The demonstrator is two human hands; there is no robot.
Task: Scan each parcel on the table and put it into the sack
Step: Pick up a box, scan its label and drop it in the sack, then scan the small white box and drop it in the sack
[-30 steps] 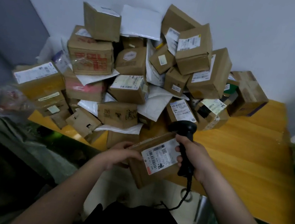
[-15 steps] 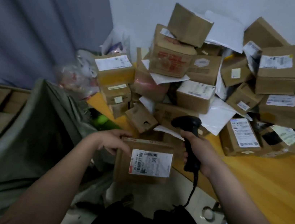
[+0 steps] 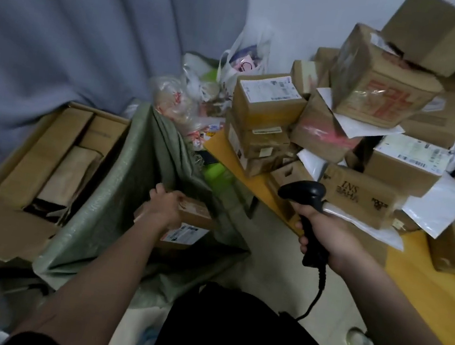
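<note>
My left hand (image 3: pixel 165 203) grips a small brown cardboard parcel (image 3: pixel 194 226) with a white barcode label, holding it inside the open mouth of the grey-green woven sack (image 3: pixel 118 192) left of the table. My right hand (image 3: pixel 320 232) holds a black handheld barcode scanner (image 3: pixel 304 192) by its handle, its head level above the table's front-left corner; the cable hangs down toward my lap. A tall heap of cardboard parcels (image 3: pixel 372 128) and white mailer bags covers the yellow wooden table (image 3: pixel 422 275) at the right.
A large open cardboard carton (image 3: pixel 32 162) with flat brown packets stands left of the sack, against a grey curtain. Plastic bags (image 3: pixel 190 97) of odds and ends are bunched behind the sack by the wall. Pale floor lies between the sack and the table.
The view has swung left from the pile to the sack. My left hand carried the labelled parcel away from the scanner, leftward and down into the sack's mouth. My right hand kept the scanner by the table.
</note>
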